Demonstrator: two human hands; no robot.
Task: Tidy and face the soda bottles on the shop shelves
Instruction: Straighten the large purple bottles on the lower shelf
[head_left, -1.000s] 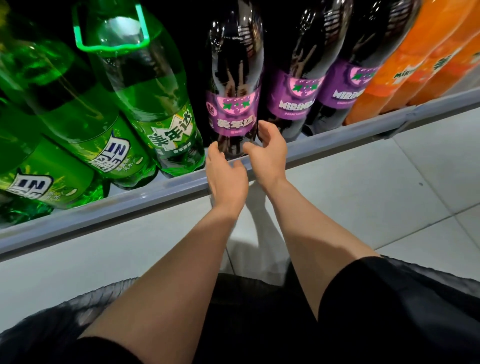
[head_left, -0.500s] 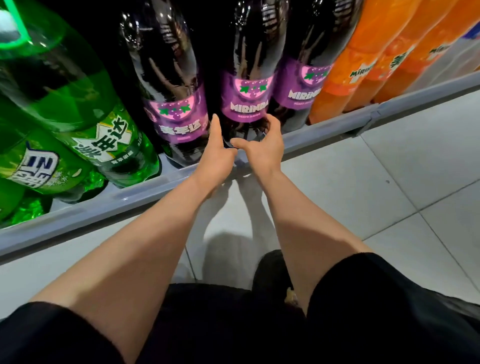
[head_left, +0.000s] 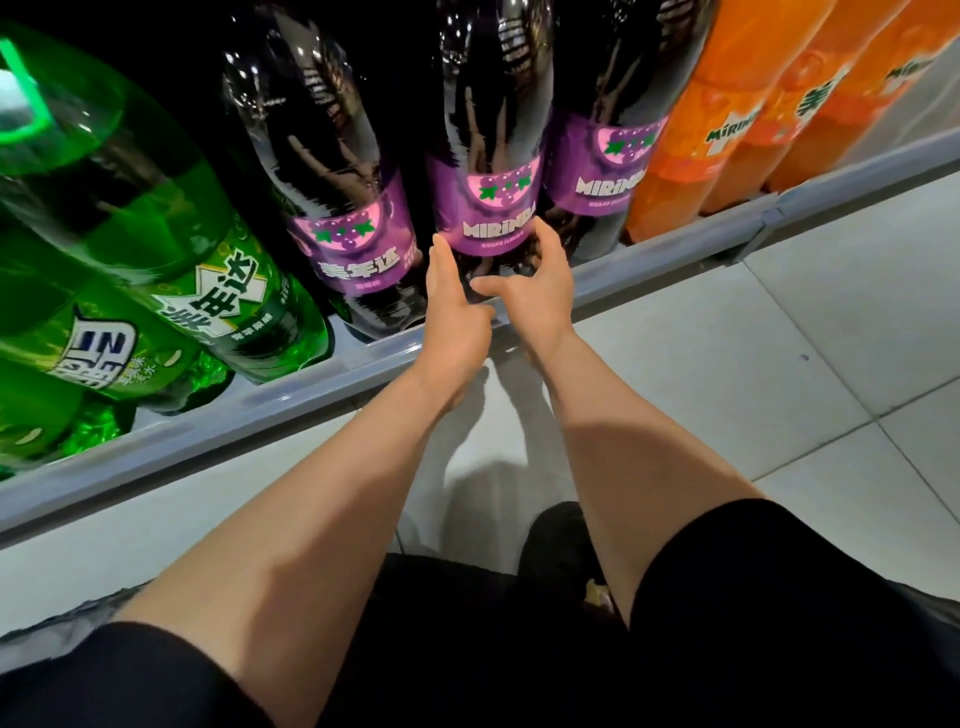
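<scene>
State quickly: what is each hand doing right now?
Left hand: open, flat against the middle grape bottle, not gripping.
Right hand: open, fingers curved around that bottle's base.

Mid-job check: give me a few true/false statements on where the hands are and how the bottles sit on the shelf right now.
1. Both hands are at the middle purple bottle. True.
2. The left hand holds a green bottle. False: it is beside the middle purple bottle's base.
3. Orange bottles stand right of the purple ones. True.
4. The right hand rests on the floor. False: it cups the purple bottle's base above the shelf rail.
</scene>
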